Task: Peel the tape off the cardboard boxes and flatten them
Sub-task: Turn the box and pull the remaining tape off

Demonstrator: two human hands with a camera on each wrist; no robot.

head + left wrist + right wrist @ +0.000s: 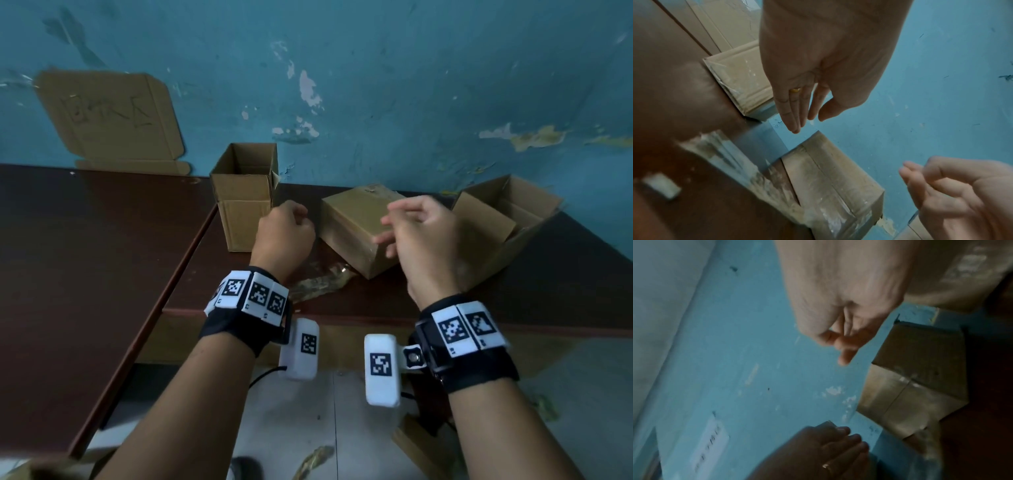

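Both hands hover above the worktop holding nothing: the left hand is loosely curled, the right hand relaxed with fingers spread. Just beyond them the closed box, still taped, sits near the worktop's back edge, between a tall open box and a wide open box at the right corner, with a crumpled strip of tape near the front edge. The likely trouble is the tape tearing short if pulled at a steep angle, or the light box sliding when unsteadied.

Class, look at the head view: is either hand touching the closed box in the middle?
No: the left hand and right hand hover above the closed box.
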